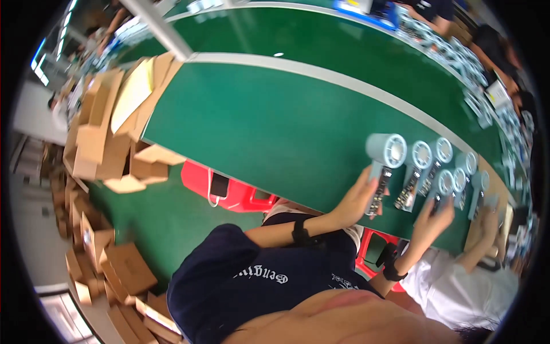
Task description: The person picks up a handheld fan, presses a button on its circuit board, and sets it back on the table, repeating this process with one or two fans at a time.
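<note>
My left hand [362, 198] is closed round the handle of a light-blue handheld fan [376, 150], which is upright with its round head on top. Dark and shiny inner parts show along that handle. To the right, my right hand [433, 222] is wrapped about the lower part of another light-blue fan [444, 182], somewhat blurred. One more fan head [459, 179] sits right beside it; I cannot tell if that hand touches it too. Between my hands and just beyond lie similar fans [421, 155], their handles showing bare inner parts.
A co-worker in a white shirt [458, 281] sits at my right, a hand [487, 226] near the fans. Cardboard boxes [97, 132] are piled left of the green table [246, 114]. A red stool [229, 189] holds a dark phone. Beyond a pale rail [321, 70], many fan parts line the far side.
</note>
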The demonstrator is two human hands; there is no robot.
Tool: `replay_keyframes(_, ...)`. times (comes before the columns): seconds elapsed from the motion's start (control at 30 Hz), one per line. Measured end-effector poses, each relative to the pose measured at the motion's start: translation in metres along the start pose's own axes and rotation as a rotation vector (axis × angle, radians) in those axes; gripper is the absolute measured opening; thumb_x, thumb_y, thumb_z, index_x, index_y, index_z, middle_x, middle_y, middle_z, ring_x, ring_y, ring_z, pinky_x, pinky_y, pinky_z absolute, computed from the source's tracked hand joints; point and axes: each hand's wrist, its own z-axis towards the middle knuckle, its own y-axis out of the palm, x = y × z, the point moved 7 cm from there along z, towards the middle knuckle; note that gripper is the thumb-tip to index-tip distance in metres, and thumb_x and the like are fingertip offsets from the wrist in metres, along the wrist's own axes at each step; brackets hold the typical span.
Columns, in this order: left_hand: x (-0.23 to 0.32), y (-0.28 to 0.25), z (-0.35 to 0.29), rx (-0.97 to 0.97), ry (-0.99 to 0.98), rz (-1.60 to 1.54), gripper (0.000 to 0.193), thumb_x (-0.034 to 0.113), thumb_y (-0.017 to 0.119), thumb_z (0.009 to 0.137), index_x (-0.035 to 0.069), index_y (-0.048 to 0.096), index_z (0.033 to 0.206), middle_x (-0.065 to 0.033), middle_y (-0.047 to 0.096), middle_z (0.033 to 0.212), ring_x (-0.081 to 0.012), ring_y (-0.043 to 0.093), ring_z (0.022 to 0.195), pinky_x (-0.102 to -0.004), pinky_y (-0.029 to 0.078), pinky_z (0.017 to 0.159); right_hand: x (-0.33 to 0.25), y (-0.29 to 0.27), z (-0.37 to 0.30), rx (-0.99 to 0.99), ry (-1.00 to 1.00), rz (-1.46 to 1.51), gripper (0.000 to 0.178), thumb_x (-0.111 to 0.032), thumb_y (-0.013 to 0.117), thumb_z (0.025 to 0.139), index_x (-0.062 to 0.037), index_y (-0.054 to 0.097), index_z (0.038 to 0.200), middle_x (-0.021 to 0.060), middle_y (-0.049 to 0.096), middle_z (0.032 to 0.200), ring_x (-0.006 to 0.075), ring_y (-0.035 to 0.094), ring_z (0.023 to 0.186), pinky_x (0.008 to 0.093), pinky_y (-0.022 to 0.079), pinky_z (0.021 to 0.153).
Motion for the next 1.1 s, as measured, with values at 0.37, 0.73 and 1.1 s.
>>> replay_keyframes(0.37,0.024,0.044,-0.012,-0.426,0.287,0.454,0.050,0.012,0.045,0.094,0.004,0.029,0.140,-0.0147,0.037,0.137,-0.0263,0.037,0.128,-0.0356,0.032,0.103,-0.085,0.030,-0.037,-0.417,-0.007,0.904,0.043,-0.020,0.052,0.092,0.0086,0.043,0.124,0.0219,0.047,0.125,0.0245,0.051,0.107,0.0366,0.038,0.094)
replay_keyframes(0.73,0.011,0.036,-0.008,-0.300,0.188,0.403,0.035,-0.001,0.045,0.088,0.003,0.044,0.123,-0.0110,0.046,0.119,-0.0151,0.058,0.089,-0.0292,0.047,0.079,0.046,-0.039,0.006,0.007,0.357,0.782,0.041,-0.029,0.053,0.093,0.0087,0.054,0.109,0.0111,0.060,0.090,0.0144,0.053,0.074,0.0298,0.044,0.070)
replay_keyframes(1.1,0.001,0.037,-0.006,-0.456,-0.005,0.550,0.028,0.001,0.045,0.091,-0.001,0.048,0.119,-0.0107,0.053,0.110,-0.0128,0.057,0.082,-0.0258,0.045,0.077,0.104,-0.066,0.008,-0.284,0.548,0.112,0.028,-0.023,0.061,0.086,0.0015,0.056,0.099,0.0026,0.055,0.068,0.0082,0.049,0.058,0.0243,0.038,0.053)
